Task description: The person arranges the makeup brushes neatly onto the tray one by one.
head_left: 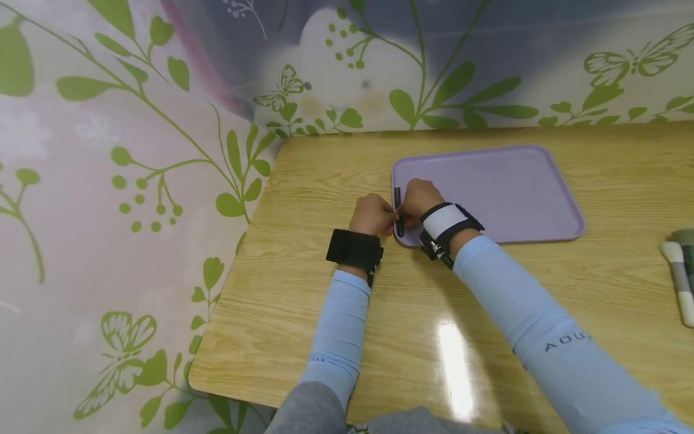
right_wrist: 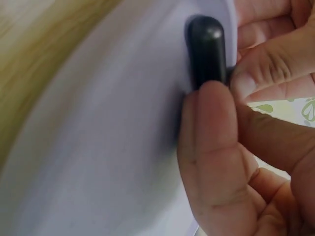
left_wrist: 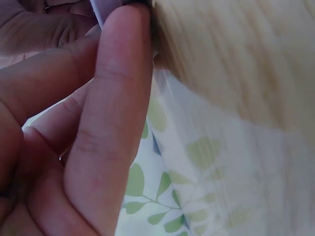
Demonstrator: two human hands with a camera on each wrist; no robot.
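Observation:
A slim black pen (head_left: 399, 212) with a rounded end lies along the left end of a purple tray (head_left: 520, 193), just inside the rim. My right hand (head_left: 422, 199) pinches the pen between fingers and thumb; in the right wrist view its rounded end (right_wrist: 207, 49) sticks out past the fingertips. At the tray's left rim my left hand (head_left: 373, 214) has its thumb on the edge beside the pen, with the other fingers behind the rim. In the left wrist view a long finger (left_wrist: 110, 113) reaches to the rim, and the pen is mostly hidden.
The tray rests on a wood-grain table (head_left: 303, 301) in a corner, with a leaf-patterned wall covering (head_left: 162, 120) on the left and back. A white-and-grey brush-like object (head_left: 678, 280) lies at the right edge, beside a dark green item (head_left: 687, 247).

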